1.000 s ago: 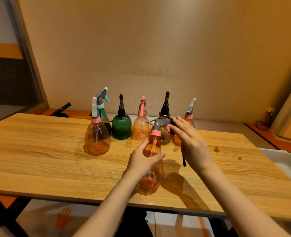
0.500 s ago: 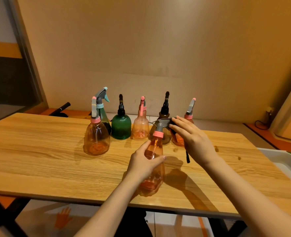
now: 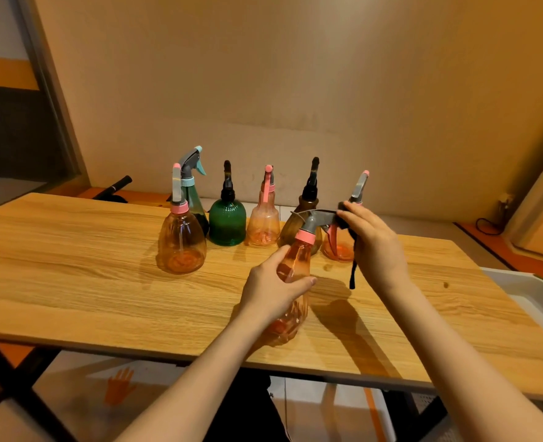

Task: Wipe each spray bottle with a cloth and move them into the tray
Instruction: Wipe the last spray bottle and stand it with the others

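My left hand (image 3: 271,290) grips the body of an orange spray bottle (image 3: 295,266) with a grey head and pink collar, held tilted above the table's front. My right hand (image 3: 375,247) pinches a dark cloth (image 3: 343,220) against the rear end of the bottle's grey spray head; a dark strap of the cloth hangs below the hand. Several other spray bottles stand in a row behind: an orange one (image 3: 181,240) at the left, a green round one (image 3: 227,223), a pale orange one (image 3: 264,224), a brown one (image 3: 308,199).
The wooden table (image 3: 72,266) runs left and right. A white tray (image 3: 532,291) sits off the table's right edge, mostly out of frame. A dark teal bottle (image 3: 193,186) and an orange bottle (image 3: 338,247) stand in the row too. A wall rises behind.
My right hand with the cloth has slid rightwards along the spray head, toward its rear end. The left hand keeps its grip on the bottle, nearly still.
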Tool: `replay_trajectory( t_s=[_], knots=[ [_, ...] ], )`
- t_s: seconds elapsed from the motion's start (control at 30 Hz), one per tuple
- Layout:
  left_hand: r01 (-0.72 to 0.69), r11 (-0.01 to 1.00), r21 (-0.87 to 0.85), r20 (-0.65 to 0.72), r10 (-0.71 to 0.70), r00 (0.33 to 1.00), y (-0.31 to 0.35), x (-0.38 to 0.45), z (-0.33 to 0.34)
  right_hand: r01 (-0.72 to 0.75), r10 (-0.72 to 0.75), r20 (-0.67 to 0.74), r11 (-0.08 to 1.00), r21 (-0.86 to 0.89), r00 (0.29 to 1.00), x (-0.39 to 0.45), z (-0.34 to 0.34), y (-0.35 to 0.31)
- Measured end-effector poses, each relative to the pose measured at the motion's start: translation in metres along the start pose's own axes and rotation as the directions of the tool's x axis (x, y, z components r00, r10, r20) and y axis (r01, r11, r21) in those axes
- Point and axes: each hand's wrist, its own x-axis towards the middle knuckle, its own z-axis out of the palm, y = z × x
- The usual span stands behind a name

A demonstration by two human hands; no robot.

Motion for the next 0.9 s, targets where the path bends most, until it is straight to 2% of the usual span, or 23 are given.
replay_trajectory(
  t_s=[0.07,0.17,0.27,0.37,0.5,0.57,0.7,0.8,0.9],
  knots=[
    [-0.013,1.0,-0.008,-0.02,0.013,1.0,-0.002,-0.003,0.0,-0.084,0.088,-0.078,0.995,0.055,0.993,-0.001,-0.006,0.008],
    [-0.041,0.999,-0.007,-0.033,0.041,0.999,-0.004,-0.004,0.0,0.021,-0.006,-0.171,0.996,0.084,0.985,0.003,-0.013,0.0],
    [-0.058,0.998,-0.004,-0.043,0.058,0.997,-0.003,-0.003,0.001,0.188,-0.185,-0.058,0.981,0.053,0.981,0.011,-0.009,-0.024],
    [-0.087,0.996,0.016,-0.064,0.088,0.994,-0.002,-0.007,0.002,0.26,-0.26,0.046,0.965,-0.008,0.965,0.013,0.001,-0.032],
    [-0.16,0.978,0.133,-0.105,0.175,0.979,-0.003,-0.01,0.002,0.296,-0.296,0.019,0.955,0.005,0.955,0.003,-0.001,-0.021],
    [-0.182,0.96,0.213,-0.111,0.209,0.972,-0.003,-0.009,0.0,0.23,-0.23,-0.013,0.972,0.041,0.973,-0.004,-0.006,-0.013],
    [-0.209,0.942,0.261,-0.136,0.251,0.958,-0.005,-0.01,-0.002,0.108,-0.099,-0.079,0.988,0.114,0.992,-0.01,-0.016,-0.003],
    [-0.23,0.927,0.298,-0.139,0.28,0.95,-0.006,-0.009,0.0,0.217,-0.21,-0.078,0.97,0.104,0.975,-0.006,-0.019,-0.021],
    [-0.278,0.904,0.326,-0.157,0.342,0.926,-0.011,-0.008,0.004,0.334,-0.335,-0.003,0.941,0.057,0.942,0.0,-0.015,-0.046]
  ],
)
